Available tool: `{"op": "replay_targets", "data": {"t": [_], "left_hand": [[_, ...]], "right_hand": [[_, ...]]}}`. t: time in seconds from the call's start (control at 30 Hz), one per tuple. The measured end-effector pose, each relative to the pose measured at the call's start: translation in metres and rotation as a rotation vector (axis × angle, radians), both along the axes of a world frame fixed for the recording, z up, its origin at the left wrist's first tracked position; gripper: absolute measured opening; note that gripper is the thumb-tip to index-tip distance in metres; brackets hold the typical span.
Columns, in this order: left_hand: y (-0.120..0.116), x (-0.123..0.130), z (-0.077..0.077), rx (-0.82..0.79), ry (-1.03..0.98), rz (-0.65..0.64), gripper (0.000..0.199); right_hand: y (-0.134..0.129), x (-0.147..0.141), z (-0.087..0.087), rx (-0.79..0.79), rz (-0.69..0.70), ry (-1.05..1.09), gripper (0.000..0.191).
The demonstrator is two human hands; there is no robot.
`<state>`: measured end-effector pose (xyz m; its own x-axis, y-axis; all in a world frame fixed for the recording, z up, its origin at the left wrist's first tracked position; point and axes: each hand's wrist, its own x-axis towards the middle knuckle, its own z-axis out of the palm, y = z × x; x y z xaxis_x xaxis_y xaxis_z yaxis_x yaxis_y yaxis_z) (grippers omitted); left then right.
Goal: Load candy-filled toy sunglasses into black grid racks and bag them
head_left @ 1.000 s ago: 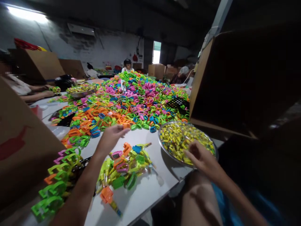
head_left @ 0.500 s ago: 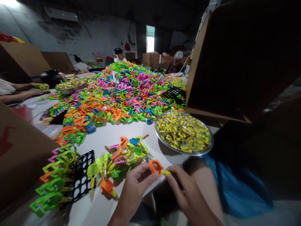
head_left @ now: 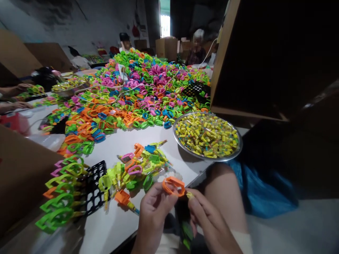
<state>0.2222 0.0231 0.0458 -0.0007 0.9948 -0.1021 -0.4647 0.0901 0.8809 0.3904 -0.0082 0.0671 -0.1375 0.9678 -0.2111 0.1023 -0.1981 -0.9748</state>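
My left hand point(head_left: 156, 208) pinches an orange plastic ring-shaped piece point(head_left: 173, 186) by its lower left side, over the table's near edge. Just to the right, my right hand point(head_left: 203, 211) holds a small yellow piece point(head_left: 190, 195) between thumb and forefinger, close to the orange piece; whether the two touch is too small to tell. Left of my hands lies a loose group of coloured rings with yellow tubes point(head_left: 135, 169). A black perforated rack point(head_left: 96, 187) stands beside them, with green, yellow, pink and orange pieces along its left side.
A metal bowl point(head_left: 206, 137) of yellow pieces sits at the right table edge. A big heap of coloured rings point(head_left: 148, 88) covers the middle. Cardboard boxes point(head_left: 23, 180) flank the table at left and right. Other people sit beyond it, and a co-worker's hands point(head_left: 21, 88) show at left.
The view has tilted down and shifted slightly. In my left hand the orange piece has turned to show its ring, and the yellow piece in my right hand now sits slightly apart from it.
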Motion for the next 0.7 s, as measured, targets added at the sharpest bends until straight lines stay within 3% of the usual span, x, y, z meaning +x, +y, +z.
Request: {"op": "replay_targets", "data": {"t": [0.1,0.4,0.6,0.7], "left_hand": [[-0.004,0.000,-0.005,0.014,0.050,0.006,0.027],[-0.009,0.006,-0.009,-0.008,0.106,-0.004,0.030],[-0.012,0.005,0.007,-0.079,0.115,0.051,0.032],[-0.012,-0.002,0.007,-0.118,0.112,0.059,0.037]], "right_hand": [[0.003,-0.001,0.006,-0.090,0.061,0.142,0.071],[0.011,-0.006,-0.003,-0.296,0.033,0.641,0.059],[0.012,-0.017,-0.020,-0.340,-0.052,0.649,0.061],[0.016,-0.024,-0.031,-0.296,-0.073,0.542,0.062]]}}
